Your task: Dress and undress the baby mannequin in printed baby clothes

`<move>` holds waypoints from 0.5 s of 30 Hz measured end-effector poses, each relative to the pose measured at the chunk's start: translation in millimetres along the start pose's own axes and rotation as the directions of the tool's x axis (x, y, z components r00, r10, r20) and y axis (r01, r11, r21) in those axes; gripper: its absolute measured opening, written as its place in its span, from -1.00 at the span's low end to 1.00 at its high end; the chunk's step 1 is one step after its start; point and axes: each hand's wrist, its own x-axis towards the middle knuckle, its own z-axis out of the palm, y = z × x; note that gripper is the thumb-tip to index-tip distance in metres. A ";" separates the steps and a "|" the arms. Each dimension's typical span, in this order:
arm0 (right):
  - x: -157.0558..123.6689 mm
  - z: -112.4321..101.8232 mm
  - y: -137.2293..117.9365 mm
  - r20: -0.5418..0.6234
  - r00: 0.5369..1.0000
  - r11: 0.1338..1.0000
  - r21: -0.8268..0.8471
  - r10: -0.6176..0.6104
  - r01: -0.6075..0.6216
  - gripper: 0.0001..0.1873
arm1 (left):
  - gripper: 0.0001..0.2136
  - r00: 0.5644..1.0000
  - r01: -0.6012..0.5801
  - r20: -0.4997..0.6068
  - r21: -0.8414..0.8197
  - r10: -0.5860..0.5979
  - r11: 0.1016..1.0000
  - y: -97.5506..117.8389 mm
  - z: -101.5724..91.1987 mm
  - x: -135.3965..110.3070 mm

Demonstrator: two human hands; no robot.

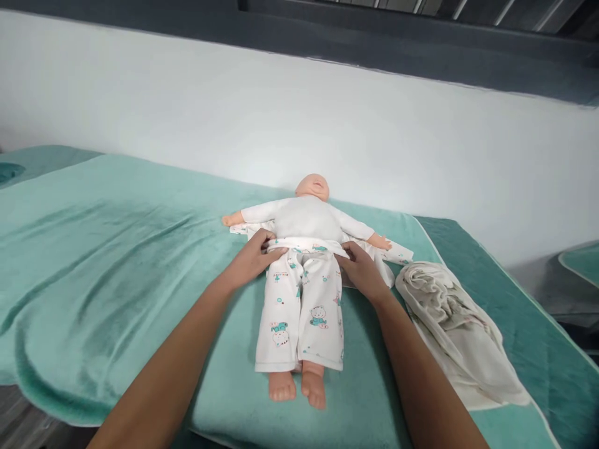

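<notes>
A baby doll [306,215] lies on its back on the teal blanket [107,262], head toward the wall. It wears a white top and white printed trousers [302,312]; its bare feet point toward me. My left hand [255,255] grips the trousers' waistband at the doll's right hip, fingers curled round the edge. On the other hip, my right hand [360,268] holds the waistband in the same way. A printed white garment [395,252] lies spread beneath the doll's torso.
A crumpled cream cloth [456,324] lies on the blanket to the right of the doll. A white wall [299,125] runs behind the bed. Another teal-covered surface [580,259] shows at the far right edge.
</notes>
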 end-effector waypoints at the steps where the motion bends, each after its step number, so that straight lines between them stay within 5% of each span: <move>1: -2.3 -4.7 0.2 0.091 0.996 1.000 0.023 0.005 -0.008 -0.68 | -0.65 0.997 0.023 0.070 -0.048 -0.020 0.999 -0.2 -3.1 -4.9; 4: -10.9 -14.1 -2.9 0.283 0.959 0.998 0.046 0.020 -0.035 -0.59 | -0.47 0.985 0.058 0.165 -0.095 -0.042 0.994 -1.0 -7.6 -13.4; 6: -16.3 -14.3 -6.1 0.277 0.961 0.999 0.032 0.015 -0.024 -0.60 | -0.53 0.994 0.008 0.110 -0.019 -0.006 1.000 -1.3 -6.8 -14.2; 11: -21.7 -0.1 -9.1 0.079 0.993 0.990 -0.109 -0.082 0.090 -0.68 | -0.63 0.976 -0.217 -0.009 0.108 0.220 0.970 -0.3 0.3 -11.3; 15: -18.9 13.1 -11.4 -0.178 0.968 0.962 -0.238 -0.179 0.134 -0.64 | -0.59 0.949 -0.257 -0.142 0.162 0.280 0.953 1.7 7.4 -7.8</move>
